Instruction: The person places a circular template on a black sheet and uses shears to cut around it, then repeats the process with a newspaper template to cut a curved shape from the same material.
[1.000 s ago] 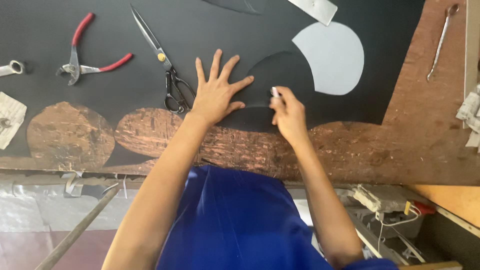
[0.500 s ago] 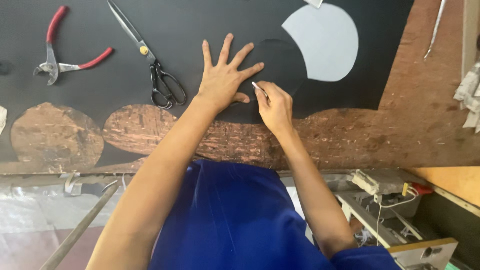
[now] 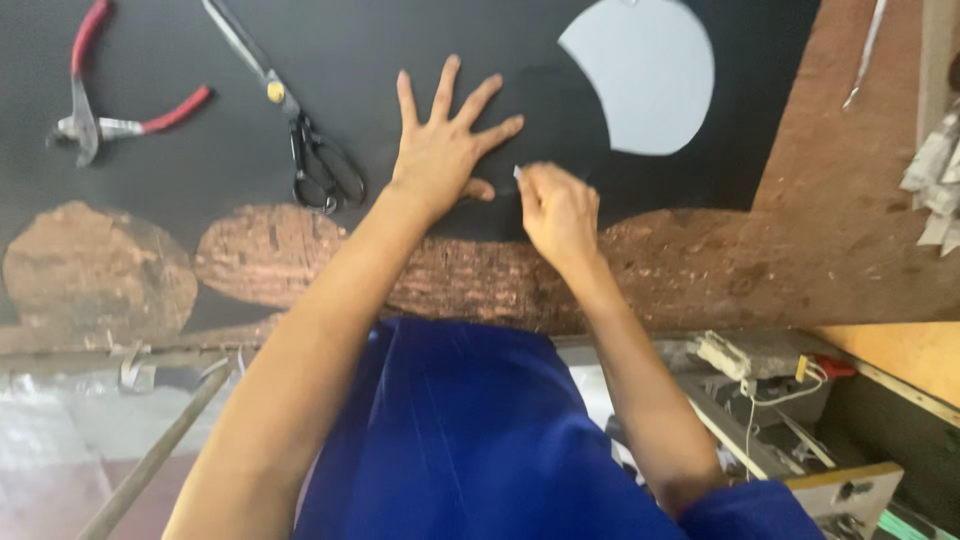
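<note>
A worn wooden workbench [image 3: 800, 260] is carrying a black sheet [image 3: 400, 60]. On the sheet, the left hand [image 3: 440, 150] is pressing flat, fingers spread wide, while just beside it the right hand [image 3: 558, 210] is pinching a small white chalk piece [image 3: 517, 173] against the sheet. Black-handled scissors [image 3: 300, 130] are lying near the left hand.

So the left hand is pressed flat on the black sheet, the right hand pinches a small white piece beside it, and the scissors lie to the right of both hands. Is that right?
Not quite. In the head view the scissors lie to the left of both hands, near the red-handled pliers. The rest holds: the left hand is pressed flat on the black sheet, and the right hand pinches a small white piece beside it.
</note>
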